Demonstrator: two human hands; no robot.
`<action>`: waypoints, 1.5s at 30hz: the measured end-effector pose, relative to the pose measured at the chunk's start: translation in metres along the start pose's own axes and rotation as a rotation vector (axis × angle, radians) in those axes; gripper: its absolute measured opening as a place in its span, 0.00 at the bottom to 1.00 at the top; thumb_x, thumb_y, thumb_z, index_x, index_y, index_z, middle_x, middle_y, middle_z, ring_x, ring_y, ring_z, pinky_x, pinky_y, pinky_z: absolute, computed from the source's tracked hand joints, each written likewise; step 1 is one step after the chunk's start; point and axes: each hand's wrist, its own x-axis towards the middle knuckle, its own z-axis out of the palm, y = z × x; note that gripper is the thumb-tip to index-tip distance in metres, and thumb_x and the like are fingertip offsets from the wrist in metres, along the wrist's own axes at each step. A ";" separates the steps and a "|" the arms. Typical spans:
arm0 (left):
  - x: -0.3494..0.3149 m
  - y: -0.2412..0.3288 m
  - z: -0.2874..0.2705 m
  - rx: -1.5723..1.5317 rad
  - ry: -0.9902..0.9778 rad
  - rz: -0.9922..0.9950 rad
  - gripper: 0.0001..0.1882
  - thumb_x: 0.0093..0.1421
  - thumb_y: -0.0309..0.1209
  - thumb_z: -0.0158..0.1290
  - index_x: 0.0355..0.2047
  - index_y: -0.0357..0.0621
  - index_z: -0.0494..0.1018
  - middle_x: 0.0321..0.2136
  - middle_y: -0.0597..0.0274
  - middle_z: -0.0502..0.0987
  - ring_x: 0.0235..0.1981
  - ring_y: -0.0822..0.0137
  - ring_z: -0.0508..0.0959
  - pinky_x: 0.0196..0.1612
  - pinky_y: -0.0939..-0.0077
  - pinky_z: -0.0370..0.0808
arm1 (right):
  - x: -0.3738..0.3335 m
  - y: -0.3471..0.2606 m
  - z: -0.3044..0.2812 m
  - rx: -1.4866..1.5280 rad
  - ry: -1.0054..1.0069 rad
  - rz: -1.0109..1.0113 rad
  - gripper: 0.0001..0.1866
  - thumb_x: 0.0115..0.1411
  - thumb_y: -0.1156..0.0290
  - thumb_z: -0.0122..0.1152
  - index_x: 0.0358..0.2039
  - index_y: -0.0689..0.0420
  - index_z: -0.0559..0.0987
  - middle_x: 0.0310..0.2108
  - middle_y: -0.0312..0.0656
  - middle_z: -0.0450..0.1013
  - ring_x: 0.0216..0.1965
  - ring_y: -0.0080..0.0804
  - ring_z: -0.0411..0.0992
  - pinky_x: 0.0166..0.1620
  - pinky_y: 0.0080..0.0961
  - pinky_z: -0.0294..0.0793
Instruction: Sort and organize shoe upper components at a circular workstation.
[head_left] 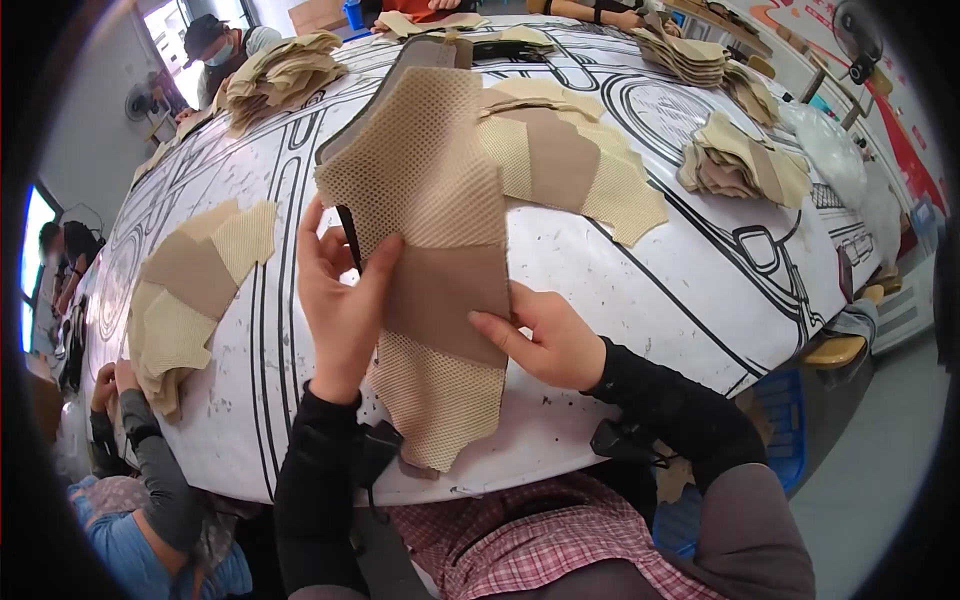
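Upright in front of me is a cut fabric panel (445, 290), beige mesh at its upper and lower parts with a smooth brown band across the middle. My left hand (345, 285) grips its left edge, thumb on the face and fingers behind. On the right edge, by the brown band, my right hand (550, 338) pinches it between thumb and fingers. A grey-edged layer shows behind the panel's upper left side; whether it is a separate piece I cannot tell. Just beyond the panel lies a fanned stack of similar panels (565, 160).
The round table (640, 290) has a white cover with black line drawings. More panel stacks lie at the left (185, 290), far left (280, 80), right (745, 165) and far right (680, 55). Co-workers sit around it; one person's hands (115, 385) are close on my left. A blue crate (785, 430) stands below right.
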 end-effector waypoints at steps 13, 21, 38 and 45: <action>-0.004 0.000 0.002 -0.021 -0.246 -0.152 0.22 0.71 0.37 0.51 0.56 0.31 0.67 0.35 0.69 0.76 0.36 0.83 0.71 0.39 0.88 0.68 | 0.006 0.006 -0.020 0.308 0.070 0.172 0.21 0.73 0.62 0.49 0.56 0.67 0.70 0.47 0.39 0.75 0.46 0.20 0.70 0.51 0.19 0.70; -0.001 -0.014 -0.008 -0.056 -0.306 -0.284 0.19 0.70 0.37 0.52 0.51 0.32 0.69 0.39 0.63 0.76 0.40 0.76 0.73 0.44 0.81 0.70 | 0.006 0.010 -0.023 0.310 0.076 0.156 0.22 0.73 0.62 0.49 0.58 0.67 0.69 0.48 0.38 0.75 0.48 0.20 0.71 0.52 0.19 0.70; 0.015 -0.039 -0.022 -0.787 -0.480 -0.603 0.40 0.73 0.57 0.23 0.65 0.33 0.60 0.50 0.52 0.79 0.48 0.68 0.79 0.55 0.76 0.71 | 0.015 0.028 -0.051 0.808 0.325 0.268 0.20 0.72 0.65 0.52 0.62 0.54 0.68 0.57 0.34 0.71 0.56 0.24 0.70 0.58 0.26 0.71; 0.011 -0.025 -0.014 -0.793 -0.423 -0.606 0.42 0.72 0.59 0.23 0.64 0.32 0.62 0.55 0.52 0.76 0.55 0.65 0.76 0.62 0.73 0.65 | 0.016 0.034 -0.059 0.853 0.377 0.201 0.21 0.72 0.65 0.51 0.63 0.51 0.67 0.59 0.32 0.69 0.60 0.24 0.67 0.62 0.28 0.67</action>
